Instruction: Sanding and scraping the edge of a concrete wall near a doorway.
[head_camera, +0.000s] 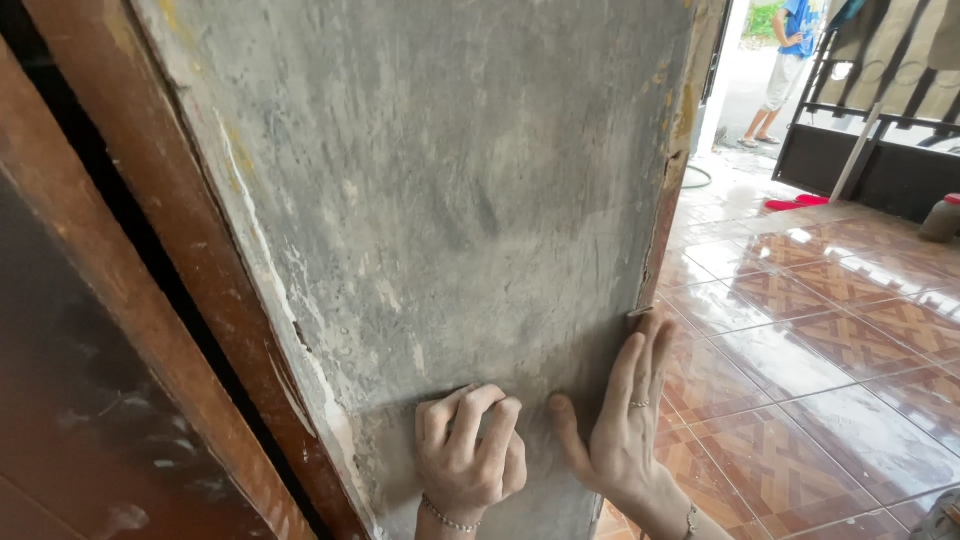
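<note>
A grey, rough plastered pillar face (450, 200) fills the middle of the view, with white and yellow streaks along its edges. My left hand (468, 445) is curled into a fist, knuckles pressed against the lower part of the face; whatever lies under the fingers is hidden. My right hand (620, 420) lies flat and open beside it, fingers spread upward, fingertips at the pillar's right edge (655, 260). It wears a ring, and both wrists carry thin bracelets. The plaster below the hands looks darker and smoother.
A brown wooden frame (130, 300) with a dark gap runs down the left. Glossy reddish patterned floor tiles (820, 340) spread to the right. Far back a person (785, 60) in a blue top stands by a dark metal gate (880, 150), near red slippers (795, 203).
</note>
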